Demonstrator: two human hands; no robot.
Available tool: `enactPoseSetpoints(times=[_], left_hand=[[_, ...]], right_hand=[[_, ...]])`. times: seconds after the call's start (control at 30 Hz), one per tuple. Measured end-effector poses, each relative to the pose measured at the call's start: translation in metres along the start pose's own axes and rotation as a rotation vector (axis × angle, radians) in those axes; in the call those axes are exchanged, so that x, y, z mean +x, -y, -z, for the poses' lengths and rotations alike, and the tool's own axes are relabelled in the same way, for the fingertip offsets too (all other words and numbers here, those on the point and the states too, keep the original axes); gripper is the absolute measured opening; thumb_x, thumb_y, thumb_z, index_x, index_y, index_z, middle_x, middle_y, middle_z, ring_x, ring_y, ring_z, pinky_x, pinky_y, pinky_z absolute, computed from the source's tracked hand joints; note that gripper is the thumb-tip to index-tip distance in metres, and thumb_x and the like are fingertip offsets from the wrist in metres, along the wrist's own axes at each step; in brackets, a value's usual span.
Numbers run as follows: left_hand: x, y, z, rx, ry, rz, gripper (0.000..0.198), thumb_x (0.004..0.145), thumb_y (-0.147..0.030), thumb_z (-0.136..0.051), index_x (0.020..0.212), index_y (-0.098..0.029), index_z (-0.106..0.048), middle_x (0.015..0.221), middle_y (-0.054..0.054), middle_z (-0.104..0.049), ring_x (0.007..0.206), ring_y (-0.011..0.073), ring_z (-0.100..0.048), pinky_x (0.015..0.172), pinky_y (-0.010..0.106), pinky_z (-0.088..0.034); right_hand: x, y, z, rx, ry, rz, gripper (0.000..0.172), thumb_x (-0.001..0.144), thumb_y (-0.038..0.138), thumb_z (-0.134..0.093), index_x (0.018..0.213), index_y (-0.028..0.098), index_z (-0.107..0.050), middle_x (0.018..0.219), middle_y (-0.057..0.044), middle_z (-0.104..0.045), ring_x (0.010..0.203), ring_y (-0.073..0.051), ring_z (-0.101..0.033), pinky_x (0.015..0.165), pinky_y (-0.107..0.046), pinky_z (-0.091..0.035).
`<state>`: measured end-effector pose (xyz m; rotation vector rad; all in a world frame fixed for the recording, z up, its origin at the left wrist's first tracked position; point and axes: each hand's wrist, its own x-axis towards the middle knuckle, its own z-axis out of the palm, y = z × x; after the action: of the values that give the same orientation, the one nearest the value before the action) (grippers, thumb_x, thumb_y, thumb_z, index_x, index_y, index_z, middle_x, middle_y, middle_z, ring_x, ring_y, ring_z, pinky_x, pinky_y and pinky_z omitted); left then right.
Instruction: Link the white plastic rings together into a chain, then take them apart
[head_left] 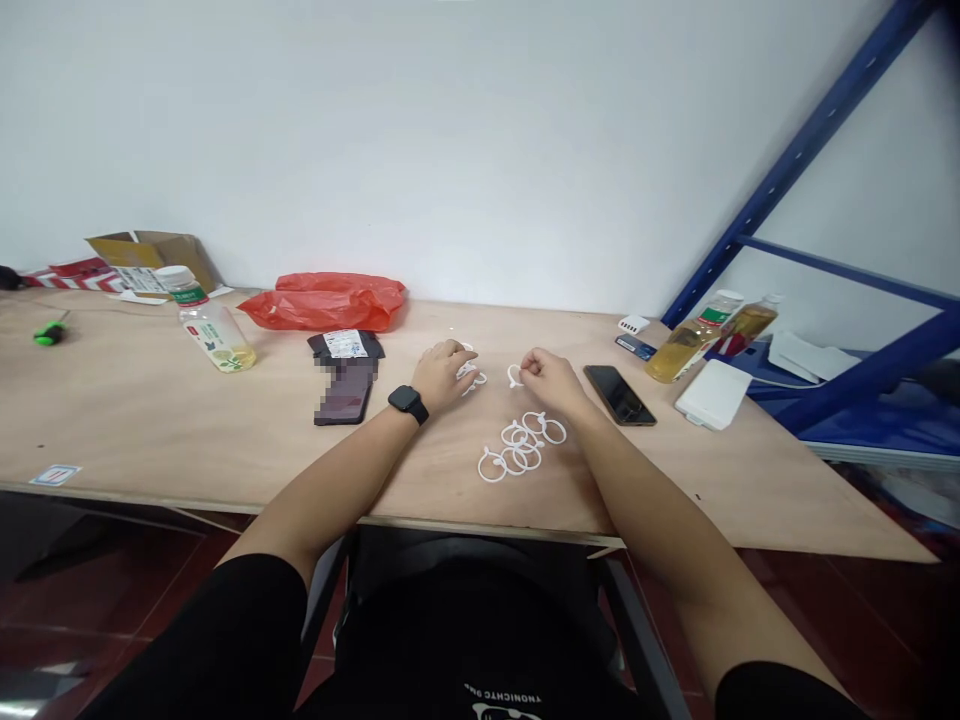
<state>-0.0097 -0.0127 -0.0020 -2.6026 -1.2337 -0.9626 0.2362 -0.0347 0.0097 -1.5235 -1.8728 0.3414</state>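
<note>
My left hand (pixel 444 372), with a black watch on its wrist, rests on the plywood table (pixel 150 420) with fingers curled round white plastic rings (pixel 472 378). A hand's width to the right, my right hand (pixel 546 376) is closed and pinches another white ring (pixel 514 376). Several more white rings (pixel 521 447) lie in a loose chain on the table just in front of my right hand.
A dark phone (pixel 619 394) lies right of my right hand, another phone (pixel 345 392) and a black packet left of my left. Behind are a red plastic bag (pixel 327 300), bottles (pixel 211 332) (pixel 691 340), a white box (pixel 712 394), a cardboard box (pixel 154 254) and a blue rack (pixel 825 270).
</note>
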Motion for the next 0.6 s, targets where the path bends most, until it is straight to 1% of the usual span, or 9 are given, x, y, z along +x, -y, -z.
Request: enactPoseSetpoints(times=[0.03,0.13,0.2,0.3,0.4,0.47,0.53,0.6], left_hand=[[0.0,-0.003,-0.001,-0.025,0.01,-0.065,0.036,0.092,-0.039,-0.055,0.118,-0.017,-0.066,0.109,0.012,-0.062,0.099,0.0234,-0.058,0.088,0.037,-0.045],[-0.001,-0.013,-0.002,-0.093,0.076,-0.261,0.037,0.093,-0.036,-0.054,0.125,-0.019,-0.061,0.109,0.011,-0.062,0.098,0.0214,-0.059,0.087,0.035,-0.047],[-0.001,-0.02,-0.003,-0.105,0.114,-0.333,0.033,0.095,-0.034,-0.051,0.123,-0.021,-0.062,0.109,0.011,-0.062,0.096,0.02,-0.059,0.086,0.034,-0.047],[-0.001,-0.025,-0.003,-0.085,0.142,-0.352,0.027,0.098,-0.033,-0.047,0.112,-0.022,-0.067,0.105,0.01,-0.063,0.093,0.019,-0.06,0.084,0.033,-0.047],[0.001,-0.025,-0.002,-0.094,0.135,-0.341,0.03,0.1,-0.034,-0.042,0.105,-0.02,-0.068,0.1,0.01,-0.065,0.091,0.0187,-0.061,0.082,0.033,-0.047],[0.001,-0.024,-0.002,-0.107,0.11,-0.313,0.032,0.101,-0.033,-0.039,0.101,-0.018,-0.068,0.098,0.01,-0.065,0.091,0.0188,-0.061,0.082,0.033,-0.048],[0.001,-0.022,-0.002,-0.114,0.1,-0.291,0.031,0.1,-0.031,-0.04,0.098,-0.017,-0.068,0.097,0.011,-0.066,0.091,0.019,-0.061,0.082,0.033,-0.048],[0.001,-0.02,-0.003,-0.124,0.136,-0.305,0.028,0.098,-0.029,-0.043,0.096,-0.017,-0.068,0.096,0.01,-0.066,0.091,0.0189,-0.061,0.082,0.032,-0.048]], right_hand=[[0.0,0.002,-0.002,0.039,-0.012,-0.013,0.01,0.073,0.022,-0.057,0.081,0.02,-0.062,0.069,0.001,-0.064,0.064,-0.013,-0.057,0.061,-0.024,-0.039],[-0.001,0.005,-0.011,0.124,0.025,-0.006,0.01,0.071,0.023,-0.059,0.08,0.019,-0.062,0.064,0.003,-0.062,0.061,-0.013,-0.055,0.06,-0.023,-0.039],[-0.002,0.005,-0.015,0.169,0.054,0.0,0.009,0.07,0.022,-0.059,0.078,0.019,-0.061,0.063,0.004,-0.06,0.058,-0.012,-0.053,0.058,-0.023,-0.039],[-0.003,0.006,-0.017,0.251,0.089,-0.01,0.01,0.069,0.022,-0.059,0.079,0.019,-0.061,0.061,0.005,-0.059,0.055,-0.011,-0.051,0.056,-0.022,-0.038],[-0.003,0.008,-0.015,0.321,0.118,-0.002,0.012,0.076,0.028,-0.057,0.081,0.018,-0.062,0.064,0.003,-0.061,0.058,-0.012,-0.054,0.058,-0.023,-0.041],[-0.005,0.01,-0.013,0.325,0.104,0.042,0.018,0.082,0.032,-0.054,0.085,0.017,-0.064,0.073,0.0,-0.066,0.066,-0.013,-0.059,0.064,-0.024,-0.044],[-0.006,0.012,-0.012,0.316,0.111,0.075,0.021,0.084,0.031,-0.054,0.094,0.017,-0.067,0.083,-0.002,-0.07,0.073,-0.014,-0.062,0.07,-0.026,-0.047],[-0.007,0.013,-0.012,0.295,0.16,0.094,0.023,0.084,0.027,-0.055,0.1,0.018,-0.069,0.088,-0.003,-0.073,0.074,-0.014,-0.063,0.071,-0.026,-0.047]])
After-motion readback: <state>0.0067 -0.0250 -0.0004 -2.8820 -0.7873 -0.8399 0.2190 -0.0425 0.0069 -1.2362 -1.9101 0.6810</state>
